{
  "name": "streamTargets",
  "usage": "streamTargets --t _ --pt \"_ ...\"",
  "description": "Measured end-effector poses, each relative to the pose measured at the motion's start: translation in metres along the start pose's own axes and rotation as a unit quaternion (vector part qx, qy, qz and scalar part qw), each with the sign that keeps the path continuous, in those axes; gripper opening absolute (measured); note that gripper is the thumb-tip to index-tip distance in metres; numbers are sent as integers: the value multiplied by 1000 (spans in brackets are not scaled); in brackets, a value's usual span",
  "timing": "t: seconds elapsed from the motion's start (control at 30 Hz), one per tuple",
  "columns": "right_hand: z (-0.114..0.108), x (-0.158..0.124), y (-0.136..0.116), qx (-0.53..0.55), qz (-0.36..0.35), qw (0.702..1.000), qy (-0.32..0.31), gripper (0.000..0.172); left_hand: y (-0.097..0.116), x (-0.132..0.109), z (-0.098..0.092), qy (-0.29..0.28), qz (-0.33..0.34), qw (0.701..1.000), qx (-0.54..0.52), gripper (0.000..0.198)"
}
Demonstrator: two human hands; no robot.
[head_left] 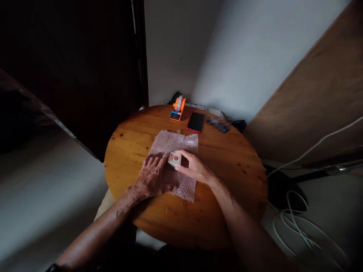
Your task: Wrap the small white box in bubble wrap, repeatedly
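Note:
A sheet of bubble wrap (pixel 176 145) lies on the round wooden table (pixel 227 162). On it sits a small pale box with a red mark (pixel 174 159). My left hand (pixel 151 177) rests flat on the near left part of the wrap, fingers spread, fingertips touching the box's left side. My right hand (pixel 193 167) pinches the box from the right with thumb and fingers.
At the table's far edge stand an orange tape dispenser (pixel 178 108), a dark phone with a red rim (pixel 196 122) and a blurred dark item (pixel 219 124). White cables (pixel 297 226) trail on the floor at right. A brown board (pixel 317 98) leans against the wall.

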State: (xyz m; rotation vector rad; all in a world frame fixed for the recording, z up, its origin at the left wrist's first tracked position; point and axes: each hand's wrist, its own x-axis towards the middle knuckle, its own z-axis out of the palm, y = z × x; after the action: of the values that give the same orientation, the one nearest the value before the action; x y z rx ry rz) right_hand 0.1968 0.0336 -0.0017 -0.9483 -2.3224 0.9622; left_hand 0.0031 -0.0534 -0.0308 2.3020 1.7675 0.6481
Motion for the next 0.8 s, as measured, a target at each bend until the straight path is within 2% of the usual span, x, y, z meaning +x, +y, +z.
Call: streamTargets --t 0.2,0.47,0.57,0.7,0.8 --pt "4 3 4 8 2 1000 20 43 3 2 -5 -9 -4 1000 -7 113" --pt "0 4 4 6 -9 1000 -1 40 5 3 -7 -22 -14 1000 -8 114" --pt "-1 3 3 15 -10 1000 -6 45 5 2 -6 -21 -8 1000 -11 115" --pt "0 2 6 13 -2 1000 -1 59 1 0 -12 32 -2 999 -29 91" --pt "0 1 8 1 2 1000 -7 60 -4 -8 -22 89 -6 995 -36 67"
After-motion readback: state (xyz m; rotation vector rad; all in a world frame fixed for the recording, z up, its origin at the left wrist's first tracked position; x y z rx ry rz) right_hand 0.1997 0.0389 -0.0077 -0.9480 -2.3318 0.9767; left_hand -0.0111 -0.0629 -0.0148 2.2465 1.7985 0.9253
